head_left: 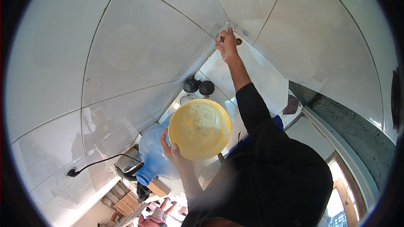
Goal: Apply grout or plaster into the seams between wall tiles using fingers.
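Note:
My left hand [176, 151] holds a round yellow bowl [229, 126] by its rim, thumb and fingers on its near left side. Pale, bubbly liquid seems to lie in the bowl. My right arm stretches far ahead to the tiled corner. There my right hand [227, 45] is closed around a small silvery fitting [219, 38], tap-like in look; the fingers partly hide it. A dark round hole [239, 41] shows in the white surface just right of that hand.
Two dark cups [191, 85] and a clear glass [184, 100] stand beyond the bowl. A large blue water bottle [158, 153] lies beside my left hand. Left of it are a kettle [126, 164] and a plug with a black cable [73, 172]. People [158, 214] appear lower left.

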`<state>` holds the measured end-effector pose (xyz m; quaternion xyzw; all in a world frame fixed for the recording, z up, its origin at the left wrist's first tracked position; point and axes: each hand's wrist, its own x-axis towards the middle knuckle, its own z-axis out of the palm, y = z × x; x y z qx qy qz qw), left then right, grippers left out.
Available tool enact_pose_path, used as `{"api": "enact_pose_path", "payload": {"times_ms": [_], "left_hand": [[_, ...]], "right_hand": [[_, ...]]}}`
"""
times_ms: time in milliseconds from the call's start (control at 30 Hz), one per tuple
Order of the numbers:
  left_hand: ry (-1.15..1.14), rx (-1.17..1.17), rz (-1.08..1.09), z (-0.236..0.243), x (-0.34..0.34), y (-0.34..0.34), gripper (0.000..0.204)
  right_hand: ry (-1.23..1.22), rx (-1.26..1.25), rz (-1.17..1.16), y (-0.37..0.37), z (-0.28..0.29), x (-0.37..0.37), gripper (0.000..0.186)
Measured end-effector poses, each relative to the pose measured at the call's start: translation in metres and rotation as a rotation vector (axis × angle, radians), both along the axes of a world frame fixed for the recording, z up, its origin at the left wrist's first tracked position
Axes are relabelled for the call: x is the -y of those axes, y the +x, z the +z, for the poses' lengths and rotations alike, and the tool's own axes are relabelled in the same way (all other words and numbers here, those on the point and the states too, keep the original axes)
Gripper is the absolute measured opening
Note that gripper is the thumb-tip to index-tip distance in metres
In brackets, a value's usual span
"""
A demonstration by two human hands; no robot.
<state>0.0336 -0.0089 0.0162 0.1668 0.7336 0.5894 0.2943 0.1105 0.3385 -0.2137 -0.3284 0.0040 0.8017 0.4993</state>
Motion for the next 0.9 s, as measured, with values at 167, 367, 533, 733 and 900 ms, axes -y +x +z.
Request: {"api": "enact_pose_path", "payload": {"times_ms": [167,367,533,733,900], "left_hand": [[0.022,0.043,-0.038,0.0,-0.005,0.007,0.088],[-0.002,0.06,-0.033,-0.002,-0.005,0.003,0.089],[0.0,0.089,-0.019,-0.006,-0.011,0.002,0.088],[-0.01,0.092,-0.015,-0.005,-0.012,-0.001,0.086],[-0.01,0.088,-0.002,-0.008,-0.01,-0.003,0.085]], "right_hand": [[-0.07,0.142,-0.008,0.013,-0.043,0.025,0.014],[-0.186,0.047,-0.052,0.011,-0.083,-0.009,0.013],[-0.222,0.022,-0.048,0.009,-0.107,-0.028,0.011],[-0.218,0.048,-0.027,-0.005,-0.117,-0.038,0.011],[-0.211,0.085,0.006,-0.005,-0.113,-0.039,0.011]]}}
